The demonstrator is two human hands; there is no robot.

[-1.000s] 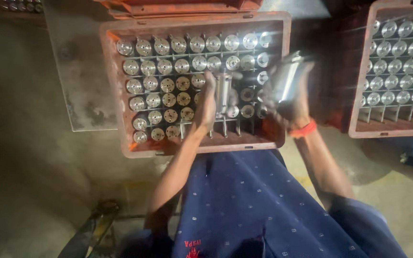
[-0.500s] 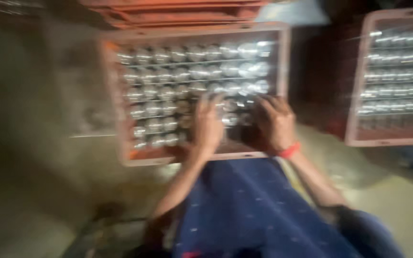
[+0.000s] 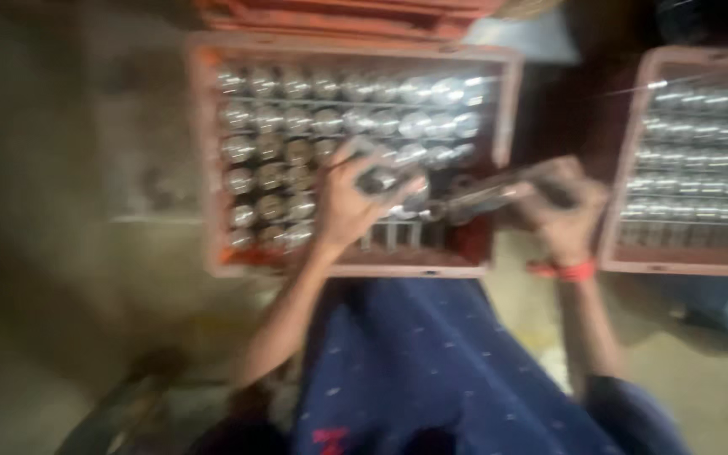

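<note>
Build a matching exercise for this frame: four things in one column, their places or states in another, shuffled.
Things:
1. left hand
2. right hand
3. orange plastic crate of shiny metal cylinders
4. second orange crate

Places or states:
A. at the right edge of view
B. wears a red wristband, grips a long shiny metal piece
C. centre, above the blue-clothed lap
D. over the centre crate, fingers around a small metal part

Pairs: 1-D, 2-B, 3-C, 4-A

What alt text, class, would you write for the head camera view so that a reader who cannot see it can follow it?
Blurred view down at a person's left hand and right hand, each gripping a shiny metal piece over an orange crate filled with rows of metal cylinders. A second crate of similar parts sits to the right, and blue dotted cloth covers the lap below.
</note>
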